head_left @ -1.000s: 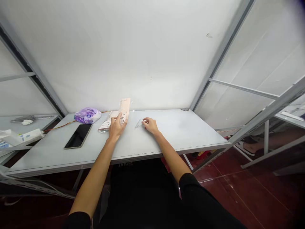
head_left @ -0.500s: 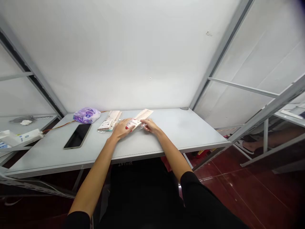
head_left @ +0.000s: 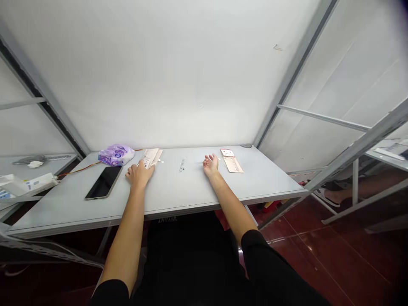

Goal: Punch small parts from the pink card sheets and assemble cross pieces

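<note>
At the left of the table, my left hand (head_left: 139, 173) lies over the near end of a pile of pale pink paper packets (head_left: 152, 156). Its fingers are apart and touch the packets, hiding part of them. My right hand (head_left: 211, 165) is held above the middle right of the table, palm turned up, fingers loosely curled and nothing in them. To the right of that hand lies another pale pink packet (head_left: 234, 164) with a red and white printed end. Between my hands is a narrow strip of small dark marks (head_left: 182, 165) on the tabletop.
A black phone (head_left: 103, 182) and a purple tissue pack (head_left: 116, 154) occupy the table's left side. White boxes (head_left: 40, 182) stand on the neighbouring table. A wall rises behind, with metal posts (head_left: 295, 70) at either side. A small grey object (head_left: 246, 145) sits at the back right.
The packet that was under both hands now lies at the right, released. My left hand has moved left onto the pile; my right hand has moved slightly right and turned palm up.
</note>
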`<move>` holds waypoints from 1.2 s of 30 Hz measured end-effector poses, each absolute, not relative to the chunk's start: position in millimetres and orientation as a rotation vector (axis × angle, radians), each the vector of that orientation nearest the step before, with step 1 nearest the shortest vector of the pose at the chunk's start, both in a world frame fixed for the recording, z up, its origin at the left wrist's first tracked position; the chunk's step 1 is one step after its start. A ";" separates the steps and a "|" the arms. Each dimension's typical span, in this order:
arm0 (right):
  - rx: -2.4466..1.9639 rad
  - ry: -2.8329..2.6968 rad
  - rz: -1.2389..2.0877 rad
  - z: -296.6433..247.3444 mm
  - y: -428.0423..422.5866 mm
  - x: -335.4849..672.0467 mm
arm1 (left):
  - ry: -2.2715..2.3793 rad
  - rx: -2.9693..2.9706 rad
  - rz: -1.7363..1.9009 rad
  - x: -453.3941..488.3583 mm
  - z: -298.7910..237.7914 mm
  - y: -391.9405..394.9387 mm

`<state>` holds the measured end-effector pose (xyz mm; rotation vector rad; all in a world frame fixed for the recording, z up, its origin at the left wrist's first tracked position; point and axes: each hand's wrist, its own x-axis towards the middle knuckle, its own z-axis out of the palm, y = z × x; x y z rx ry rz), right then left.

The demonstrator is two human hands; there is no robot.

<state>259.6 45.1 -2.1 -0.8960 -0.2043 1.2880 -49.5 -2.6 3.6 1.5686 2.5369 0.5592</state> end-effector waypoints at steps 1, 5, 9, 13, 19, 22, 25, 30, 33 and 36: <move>-0.919 -0.265 1.272 -2.4 44.5 257.7 | 2.532 1.555 0.576 -49.1 5.4 -2.9; -1.041 -0.495 1.185 -3.1 42.5 249.0 | 2.501 1.493 0.618 -46.9 8.9 -3.3; -1.334 -0.916 0.876 -6.0 40.6 251.3 | 2.505 1.460 0.668 -47.3 6.9 -1.9; -1.729 -1.395 0.249 -13.5 38.7 266.4 | 2.514 1.455 0.678 -47.5 6.0 -1.3; -2.058 -1.466 0.196 -18.4 39.0 279.6 | 2.521 1.524 0.675 -43.8 3.7 -1.6; -2.076 -1.444 0.145 -17.1 38.3 276.7 | 2.534 1.545 0.610 -43.2 1.8 -1.3; -2.087 -1.505 0.122 -16.9 37.3 274.2 | 2.540 1.538 0.655 -43.3 2.4 -1.8; -2.197 -1.415 0.146 -12.9 35.9 279.9 | 2.524 1.554 0.807 -40.4 9.6 -5.4; -2.195 -1.385 0.127 -9.4 34.2 280.8 | 2.499 1.564 0.900 -38.2 13.6 -6.5; -2.087 -1.507 0.121 -9.2 33.3 276.5 | 2.416 1.588 0.993 -37.9 14.5 -5.4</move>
